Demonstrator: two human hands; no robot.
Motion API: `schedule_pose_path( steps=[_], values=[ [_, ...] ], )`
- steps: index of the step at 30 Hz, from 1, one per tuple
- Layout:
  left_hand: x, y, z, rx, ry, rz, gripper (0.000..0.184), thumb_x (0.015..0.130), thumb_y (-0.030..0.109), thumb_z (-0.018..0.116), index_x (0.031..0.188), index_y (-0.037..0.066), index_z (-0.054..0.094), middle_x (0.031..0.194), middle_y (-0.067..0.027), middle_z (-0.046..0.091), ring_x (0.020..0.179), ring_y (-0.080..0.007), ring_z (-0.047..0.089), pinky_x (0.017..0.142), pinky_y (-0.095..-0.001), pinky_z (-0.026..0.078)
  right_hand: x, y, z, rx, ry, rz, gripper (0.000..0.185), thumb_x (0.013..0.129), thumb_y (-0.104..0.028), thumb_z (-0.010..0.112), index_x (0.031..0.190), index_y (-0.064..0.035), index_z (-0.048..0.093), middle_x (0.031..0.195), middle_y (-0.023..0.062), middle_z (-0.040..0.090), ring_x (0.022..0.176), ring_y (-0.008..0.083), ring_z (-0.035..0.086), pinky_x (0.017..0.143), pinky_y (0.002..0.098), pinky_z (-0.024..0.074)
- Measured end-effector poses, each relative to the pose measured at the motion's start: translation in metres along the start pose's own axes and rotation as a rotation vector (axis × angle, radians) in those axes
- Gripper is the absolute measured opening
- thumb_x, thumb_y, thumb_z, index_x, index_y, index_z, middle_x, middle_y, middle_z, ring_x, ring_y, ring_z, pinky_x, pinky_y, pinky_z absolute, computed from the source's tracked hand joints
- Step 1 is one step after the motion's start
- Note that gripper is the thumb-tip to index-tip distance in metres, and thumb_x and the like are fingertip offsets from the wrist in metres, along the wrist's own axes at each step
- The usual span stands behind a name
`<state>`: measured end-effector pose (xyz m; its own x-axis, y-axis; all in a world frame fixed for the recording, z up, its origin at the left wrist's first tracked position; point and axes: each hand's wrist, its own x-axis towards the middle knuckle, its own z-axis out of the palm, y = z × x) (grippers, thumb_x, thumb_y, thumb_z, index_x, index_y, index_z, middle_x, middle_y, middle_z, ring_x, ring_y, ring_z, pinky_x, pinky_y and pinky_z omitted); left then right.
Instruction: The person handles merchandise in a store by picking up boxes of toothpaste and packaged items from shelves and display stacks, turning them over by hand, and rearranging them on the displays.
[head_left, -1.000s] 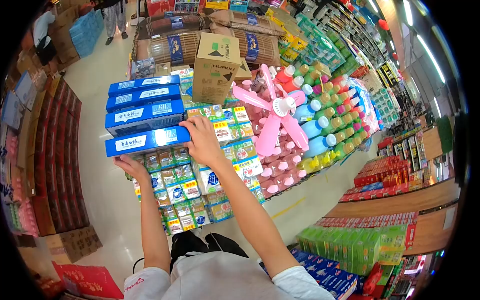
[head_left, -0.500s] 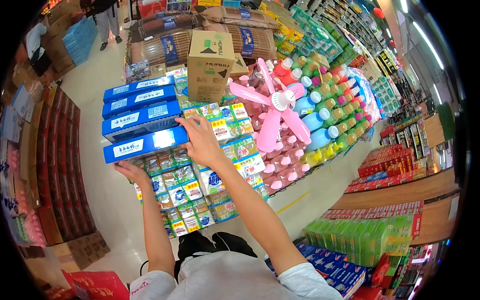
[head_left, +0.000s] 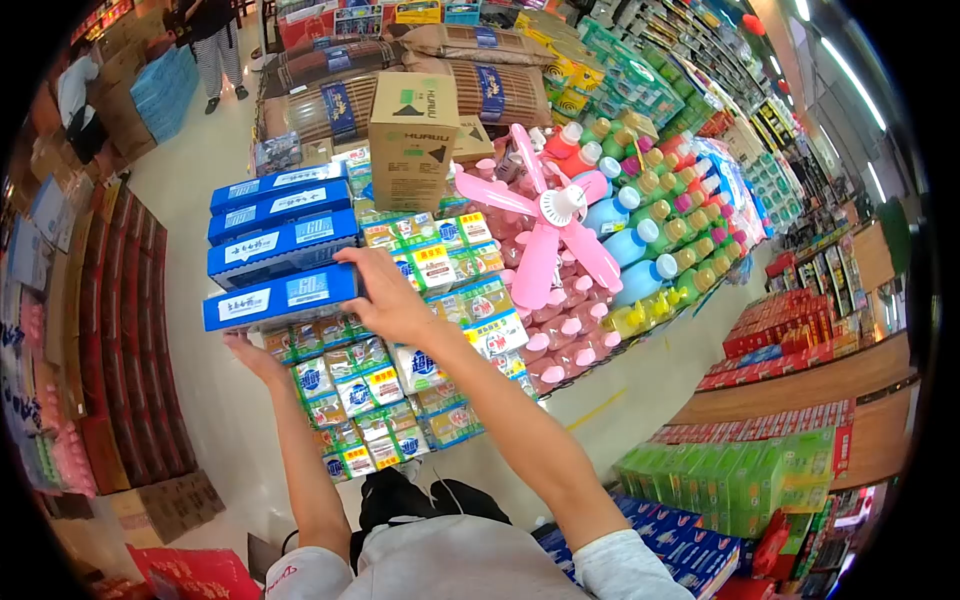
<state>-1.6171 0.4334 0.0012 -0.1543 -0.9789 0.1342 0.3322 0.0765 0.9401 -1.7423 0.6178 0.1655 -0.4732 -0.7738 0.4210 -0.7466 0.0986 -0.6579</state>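
Observation:
A long blue box (head_left: 285, 297) with white labels lies at the near end of a row of similar blue boxes (head_left: 280, 243). My right hand (head_left: 388, 298) grips its right end, thumb and fingers on opposite sides. At the box's near left edge, my left hand (head_left: 258, 358) holds it from below, some fingers hidden underneath. Stacked packs of wrapped soap (head_left: 365, 385) are beneath and beside the box. Just beyond my right hand are more soap packs (head_left: 420, 255), with a brown cardboard box (head_left: 412, 145) standing behind them.
A pink fan blade set (head_left: 560, 207) rests over pink bottles (head_left: 560, 340), beside blue bottles (head_left: 637, 280). Woven pillows (head_left: 340, 105) lie at the back. Stacked dark red boxes (head_left: 125, 330) line the left aisle, and green boxes (head_left: 730, 475) stand at right. Two people are far back left.
The nearest blue box has tilted, showing more of its label side, and shifted slightly left. Both hands have moved a little left with it.

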Motion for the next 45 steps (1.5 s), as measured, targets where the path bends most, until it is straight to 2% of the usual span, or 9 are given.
schedule_pose_path(
  steps=[6, 8, 11, 13, 16, 18, 23, 32, 45],
  values=[
    [0.029, 0.030, -0.047, -0.146, -0.103, -0.089, 0.074, 0.093, 0.061, 0.029, 0.125, -0.003, 0.046, 0.129, -0.0150, 0.048, 0.118, -0.0258, 0.047, 0.104, -0.0400, 0.030, 0.002, -0.065, -0.016, 0.111, 0.145, -0.108, 0.056, 0.070, -0.012, 0.071, 0.118, -0.0047, 0.044, 0.114, 0.0144, 0.048, 0.107, 0.0320, 0.044, 0.095, 0.0394, 0.0365],
    [0.035, 0.068, -0.052, -0.228, -0.203, -0.056, 0.072, 0.089, 0.064, 0.036, 0.133, 0.008, 0.041, 0.133, -0.0111, 0.045, 0.120, -0.0246, 0.043, 0.104, -0.0403, 0.029, -0.006, -0.087, -0.032, 0.129, 0.193, -0.118, 0.056, 0.071, -0.014, 0.072, 0.118, -0.0049, 0.044, 0.114, 0.0142, 0.048, 0.106, 0.0306, 0.044, 0.095, 0.0389, 0.0367],
    [0.032, 0.091, -0.074, -0.443, -0.379, -0.060, 0.072, 0.087, 0.064, 0.043, 0.134, 0.010, 0.041, 0.132, -0.0099, 0.045, 0.119, -0.0230, 0.043, 0.102, -0.0400, 0.032, -0.035, -0.115, -0.058, 0.344, 0.277, -0.080, 0.059, 0.074, -0.012, 0.069, 0.124, -0.0036, 0.040, 0.115, 0.0136, 0.048, 0.112, 0.0294, 0.044, 0.099, 0.0377, 0.0343],
    [0.008, 0.129, -0.066, -0.495, -0.294, -0.083, 0.073, 0.085, 0.063, 0.048, 0.134, 0.010, 0.040, 0.131, -0.0088, 0.046, 0.119, -0.0223, 0.043, 0.100, -0.0411, 0.036, -0.059, -0.130, -0.071, 0.830, 0.491, 0.125, 0.064, 0.080, -0.012, 0.068, 0.132, -0.0035, 0.032, 0.118, 0.0119, 0.047, 0.113, 0.0225, 0.045, 0.098, 0.0344, 0.0346],
    [-0.019, 0.145, -0.055, -0.549, -0.386, -0.070, 0.091, 0.076, 0.068, 0.056, 0.139, 0.007, 0.030, 0.135, -0.0103, 0.041, 0.120, -0.0247, 0.044, 0.096, -0.0410, 0.042, -0.094, -0.143, -0.096, 0.889, 0.580, 0.073, 0.070, 0.081, -0.011, 0.068, 0.136, -0.0037, 0.026, 0.119, 0.0113, 0.047, 0.112, 0.0192, 0.046, 0.097, 0.0337, 0.0363],
    [-0.036, 0.161, -0.035, -0.542, -0.567, -0.041, 0.108, 0.069, 0.062, 0.069, 0.143, 0.004, 0.017, 0.136, -0.0138, 0.038, 0.121, -0.0274, 0.044, 0.095, -0.0406, 0.045, -0.116, -0.150, -0.101, 0.873, 0.677, 0.124, 0.069, 0.081, -0.013, 0.069, 0.136, -0.0039, 0.027, 0.119, 0.0114, 0.047, 0.112, 0.0196, 0.046, 0.096, 0.0339, 0.0366],
    [-0.047, 0.134, -0.021, -0.199, -0.879, -0.305, 0.106, 0.067, 0.044, 0.078, 0.143, 0.001, 0.017, 0.136, -0.0145, 0.039, 0.121, -0.0275, 0.044, 0.101, -0.0411, 0.038, -0.180, -0.155, -0.122, 0.739, 0.891, 0.217, 0.070, 0.082, -0.019, 0.070, 0.136, -0.0041, 0.028, 0.118, 0.0115, 0.049, 0.110, 0.0192, 0.048, 0.094, 0.0324, 0.0381],
    [-0.165, 0.196, 0.097, -0.094, -1.403, -0.489, 0.095, 0.063, 0.045, 0.081, 0.131, -0.006, 0.037, 0.118, -0.0113, 0.053, 0.107, -0.0201, 0.051, 0.094, -0.0338, 0.037, -0.299, -0.193, -0.130, 0.530, 1.573, 0.458, 0.086, 0.077, -0.045, 0.072, 0.137, -0.0018, 0.029, 0.116, 0.0084, 0.052, 0.108, 0.0151, 0.051, 0.092, 0.0276, 0.0413],
    [-0.261, 0.210, 0.132, -0.164, -1.692, -0.595, 0.100, 0.064, 0.032, 0.083, 0.138, -0.004, 0.026, 0.124, -0.0144, 0.049, 0.113, -0.0248, 0.050, 0.096, -0.0369, 0.039, -0.423, -0.196, -0.045, 0.527, 1.656, 0.483, 0.078, 0.087, -0.027, 0.063, 0.142, 0.0016, 0.015, 0.133, 0.0068, 0.040, 0.125, 0.0164, 0.037, 0.104, 0.0332, 0.0298]
  ],
)
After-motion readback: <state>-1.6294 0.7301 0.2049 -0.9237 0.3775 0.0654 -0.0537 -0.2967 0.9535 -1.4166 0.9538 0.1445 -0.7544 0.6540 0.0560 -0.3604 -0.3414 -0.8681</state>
